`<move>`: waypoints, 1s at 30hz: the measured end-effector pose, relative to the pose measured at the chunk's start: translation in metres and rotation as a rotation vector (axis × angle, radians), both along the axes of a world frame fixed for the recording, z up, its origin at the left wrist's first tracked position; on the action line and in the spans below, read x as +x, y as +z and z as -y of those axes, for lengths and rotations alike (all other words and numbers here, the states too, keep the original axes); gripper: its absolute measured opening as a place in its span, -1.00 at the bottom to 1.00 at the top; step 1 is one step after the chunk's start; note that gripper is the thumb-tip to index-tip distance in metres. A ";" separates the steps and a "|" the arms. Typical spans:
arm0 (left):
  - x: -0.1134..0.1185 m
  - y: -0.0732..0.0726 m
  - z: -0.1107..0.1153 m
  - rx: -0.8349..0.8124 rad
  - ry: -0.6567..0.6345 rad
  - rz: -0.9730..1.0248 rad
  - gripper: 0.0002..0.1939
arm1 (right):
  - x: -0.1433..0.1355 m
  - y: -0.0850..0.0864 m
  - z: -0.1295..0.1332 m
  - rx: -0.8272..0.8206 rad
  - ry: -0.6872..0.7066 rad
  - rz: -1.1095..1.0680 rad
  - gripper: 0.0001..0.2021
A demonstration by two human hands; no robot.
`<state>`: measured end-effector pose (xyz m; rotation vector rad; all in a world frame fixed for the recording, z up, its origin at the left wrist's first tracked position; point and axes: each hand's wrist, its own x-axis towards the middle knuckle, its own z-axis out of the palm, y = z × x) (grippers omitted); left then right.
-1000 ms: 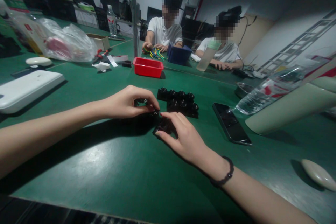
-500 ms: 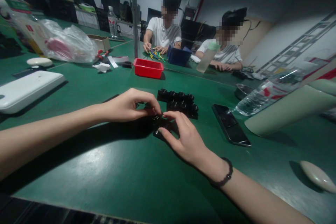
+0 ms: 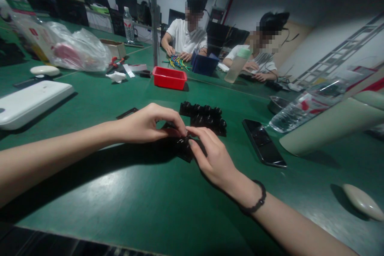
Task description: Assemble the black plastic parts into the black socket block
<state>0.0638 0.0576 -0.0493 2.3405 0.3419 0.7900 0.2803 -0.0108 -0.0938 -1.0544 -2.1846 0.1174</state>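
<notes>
Black piece [image 3: 185,153] meets curled left fingers [image 3: 177,119], right fingers [image 3: 201,133].

The black piece [image 3: 184,153] at the centre looks like glossy plastic; from it, at one o'clock, the knobbed black parts [image 3: 208,121] share that shine. The green tabletop [image 3: 126,216] is smooth, with a satin sheen. Toward half past eleven the red tray [image 3: 169,81] is smooth, shiny plastic. At ten o'clock the bag [image 3: 81,50] is thin, crinkled, translucent plastic. At three o'clock the phone [image 3: 264,143] has a glassy, reflective face, the pale green flask [image 3: 327,128] a smooth, satin skin.
</notes>
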 end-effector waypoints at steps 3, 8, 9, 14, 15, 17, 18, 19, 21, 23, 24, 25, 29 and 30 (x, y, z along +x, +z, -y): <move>0.000 0.000 0.001 -0.017 -0.018 -0.005 -0.88 | 0.000 0.000 0.000 0.011 0.015 -0.012 -0.79; 0.001 0.001 0.003 -0.058 -0.041 0.000 -0.88 | 0.000 0.000 0.000 0.033 0.040 -0.023 -0.79; 0.001 0.001 0.003 -0.062 -0.045 0.000 -0.88 | 0.000 0.000 0.000 0.037 0.046 -0.024 -0.78; 0.002 0.001 0.003 -0.063 -0.052 0.014 -0.89 | 0.001 -0.001 0.001 0.053 0.073 -0.029 -0.80; 0.002 0.001 0.003 -0.064 -0.050 0.019 -0.89 | 0.001 0.000 0.001 0.056 0.078 -0.027 -0.80; 0.002 0.000 0.003 -0.072 -0.048 0.028 -0.89 | 0.000 0.000 0.001 0.060 0.087 -0.024 -0.80; 0.002 0.000 0.003 -0.076 -0.049 0.031 -0.89 | 0.000 0.001 0.001 0.060 0.089 -0.024 -0.80; 0.002 0.000 0.003 -0.079 -0.050 0.032 -0.89 | 0.000 0.001 0.000 0.062 0.090 -0.024 -0.81; 0.002 0.000 0.004 -0.071 -0.047 0.031 -0.89 | 0.000 0.001 0.000 0.069 0.092 -0.023 -0.81; 0.002 0.000 0.004 -0.043 -0.038 0.024 -0.89 | 0.000 0.001 0.000 0.080 0.090 -0.019 -0.82; 0.002 0.000 0.003 -0.027 -0.029 0.021 -0.89 | 0.000 0.001 0.000 0.084 0.085 -0.017 -0.82; 0.002 -0.001 0.003 -0.012 -0.018 0.018 -0.88 | 0.000 0.001 0.000 0.087 0.079 -0.015 -0.82; 0.002 -0.001 0.002 0.025 0.045 0.003 -0.84 | 0.001 0.001 0.001 0.086 0.059 -0.017 -0.82; 0.002 -0.001 0.001 0.031 0.055 -0.004 -0.84 | 0.001 0.001 0.001 0.088 0.058 -0.017 -0.81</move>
